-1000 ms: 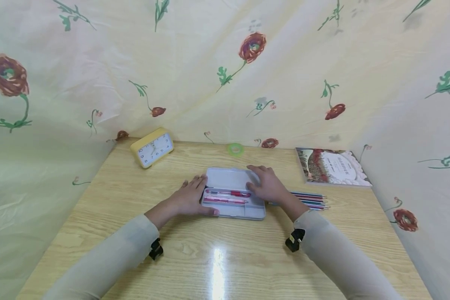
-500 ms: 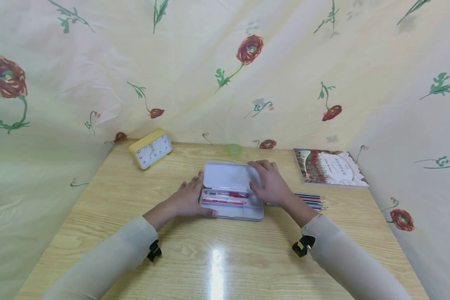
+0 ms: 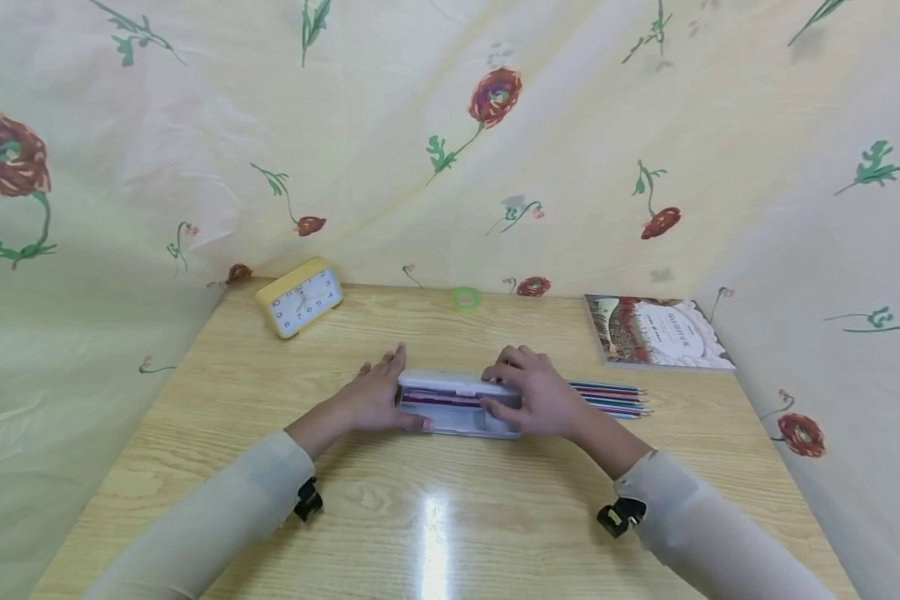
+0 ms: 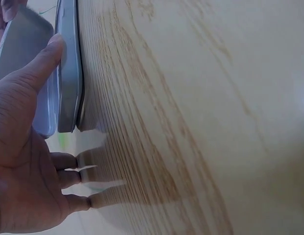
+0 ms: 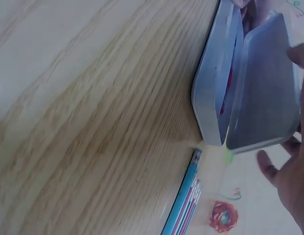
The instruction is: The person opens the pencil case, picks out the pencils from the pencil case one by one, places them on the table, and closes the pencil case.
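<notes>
A pale grey pencil case (image 3: 453,419) lies on the table, its lid (image 3: 435,381) tilted up over the tray on the far side. Pens (image 3: 435,398) lie in the tray's rear part, partly hidden under the lid. At the left end, my left hand (image 3: 375,398) steadies the case, thumb on the near rim and other fingers spread straight; the left wrist view shows these fingertips down on the table. My right hand (image 3: 536,396) holds the lid at its right end. In the right wrist view, its thumb is inside the lid (image 5: 267,88) and its fingers are behind.
Several colored pencils (image 3: 611,400) lie right of the case, partly behind the right hand. Farther back are a yellow alarm clock (image 3: 300,297), a green ring (image 3: 466,298) and a book (image 3: 660,333). A flowered cloth (image 3: 390,150) hangs behind the table.
The lid has swung up and toward me from lying back nearly flat, carried by my right hand, and now covers part of the pens. My left hand stays at the case's left end.
</notes>
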Motion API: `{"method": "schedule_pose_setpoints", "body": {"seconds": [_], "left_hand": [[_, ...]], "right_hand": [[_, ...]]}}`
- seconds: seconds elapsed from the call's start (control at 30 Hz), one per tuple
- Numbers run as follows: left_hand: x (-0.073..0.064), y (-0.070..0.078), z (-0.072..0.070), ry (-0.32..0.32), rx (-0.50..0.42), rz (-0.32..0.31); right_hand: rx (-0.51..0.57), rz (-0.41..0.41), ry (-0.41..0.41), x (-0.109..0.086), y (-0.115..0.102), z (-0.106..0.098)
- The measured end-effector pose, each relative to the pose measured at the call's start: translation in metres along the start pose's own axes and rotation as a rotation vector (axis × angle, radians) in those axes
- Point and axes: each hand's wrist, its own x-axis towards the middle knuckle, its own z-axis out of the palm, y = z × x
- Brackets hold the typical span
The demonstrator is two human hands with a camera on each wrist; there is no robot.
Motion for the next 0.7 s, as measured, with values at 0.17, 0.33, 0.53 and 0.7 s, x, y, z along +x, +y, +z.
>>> {"method": "schedule_pose_setpoints", "body": {"seconds": [0.17,0.33,0.53,0.7], "left_hand": [[0.001,-0.001,0.000,0.004,0.016,0.017],[0.002,-0.002,0.001,0.004,0.021,0.035],[0.004,0.002,0.000,-0.004,-0.001,0.113],[0.003,0.010,0.000,-0.041,-0.014,0.211]], "right_hand": [[-0.048,0.047,-0.200,0.006,-0.009,0.006],[-0.127,0.115,-0.401,0.009,-0.013,0.016],[-0.211,0.117,-0.423,0.005,-0.013,0.029],[-0.271,0.088,-0.392,0.000,-0.012,0.041]]}}
